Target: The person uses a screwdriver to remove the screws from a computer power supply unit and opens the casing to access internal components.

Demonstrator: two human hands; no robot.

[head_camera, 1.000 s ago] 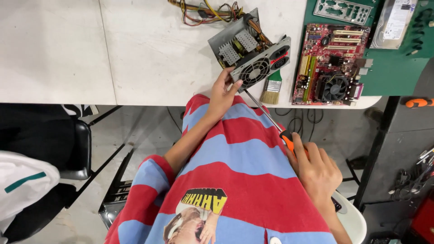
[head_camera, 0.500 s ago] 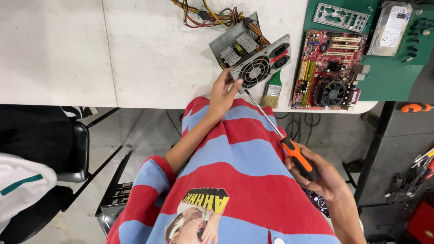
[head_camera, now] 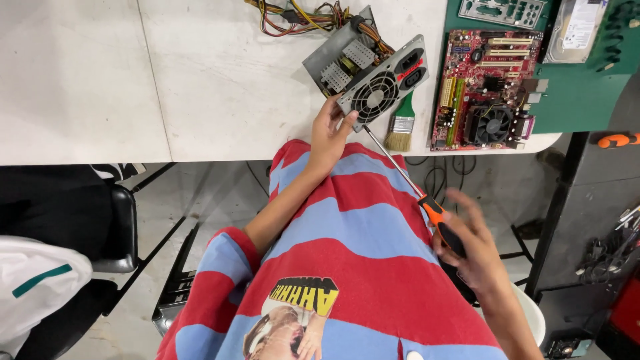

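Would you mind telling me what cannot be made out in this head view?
- Screwdriver tip: hidden at the power supply corner, so the screw is unseen.
- Right hand: motion-blurred; finger grip unclear.
- Left hand palm: faces away.
- Hard drive and cable bundle: cut by the top edge.

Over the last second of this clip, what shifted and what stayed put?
The right hand slid back along the orange-and-black screwdriver, from near the shaft to the handle's end, its fingers now blurred. The shaft tip stays at the power supply unit. The left hand still steadies the unit's lower corner. The paintbrush and red motherboard have not moved.
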